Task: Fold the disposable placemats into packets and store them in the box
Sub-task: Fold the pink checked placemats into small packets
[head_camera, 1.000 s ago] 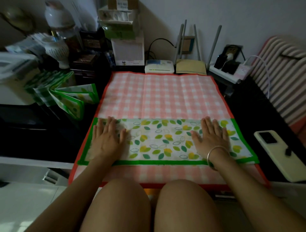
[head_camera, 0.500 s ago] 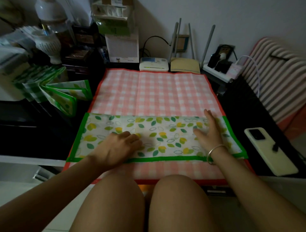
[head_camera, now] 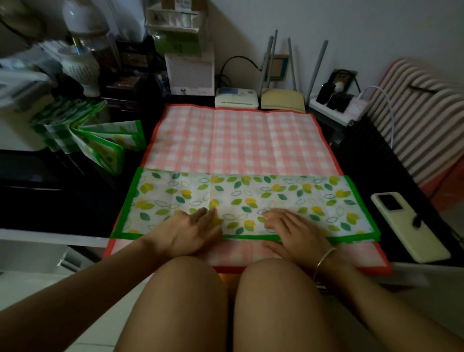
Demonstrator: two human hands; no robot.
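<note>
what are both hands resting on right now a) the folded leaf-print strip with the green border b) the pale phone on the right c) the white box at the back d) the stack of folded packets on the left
A: the left hand and the right hand both lie flat near the middle of the folded leaf-print placemat strip with the green border, which lies on the pink checked placemat with the red edge.

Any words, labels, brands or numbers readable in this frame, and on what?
None can be read.
Label on the cardboard box: dark print, too blurred.
Print along the foot of the white box: too small.
Markings on the white modem: too blurred.
</note>
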